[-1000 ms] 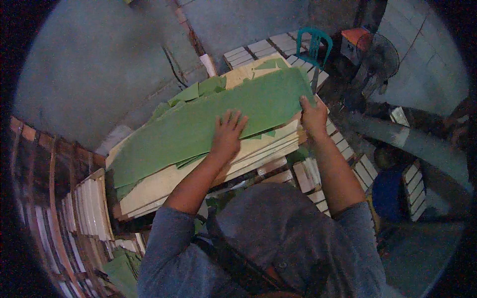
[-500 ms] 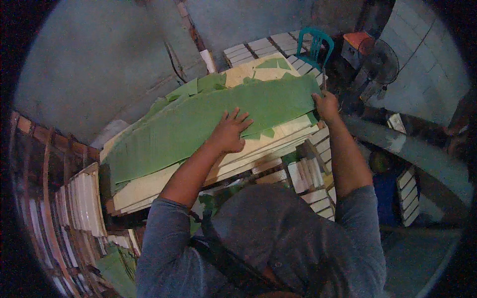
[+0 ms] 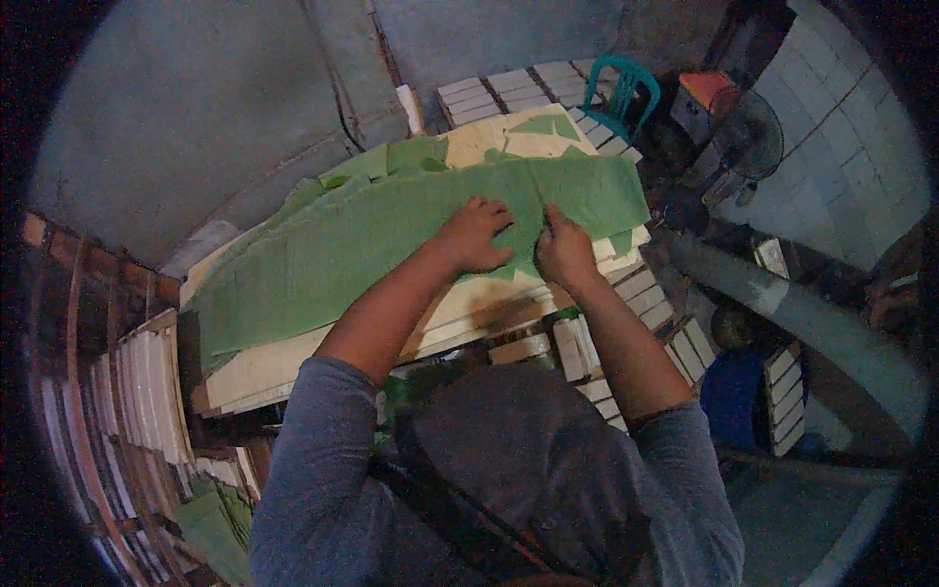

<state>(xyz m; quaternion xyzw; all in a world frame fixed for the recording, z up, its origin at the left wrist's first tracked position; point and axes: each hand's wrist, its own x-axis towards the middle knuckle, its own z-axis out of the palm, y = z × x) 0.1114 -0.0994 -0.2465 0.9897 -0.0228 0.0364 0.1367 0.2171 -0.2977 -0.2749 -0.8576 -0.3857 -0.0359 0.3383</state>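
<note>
Leaf (image 3: 333,264), long, green

Position: left to right across the pale surface (image 3: 440,318), scraps (image 3: 411,157) along its far edge.
Left hand (image 3: 476,237): fingers spread, resting on the leaf.
Right hand (image 3: 567,252): curled round a thin blade (image 3: 538,185) (so it appears; the grip hides most).
Risks, as judged: ragged split, from uneven pull along the grain; nicked left hand, from a leftward slip; shifted leaf, from light pressure.
</note>
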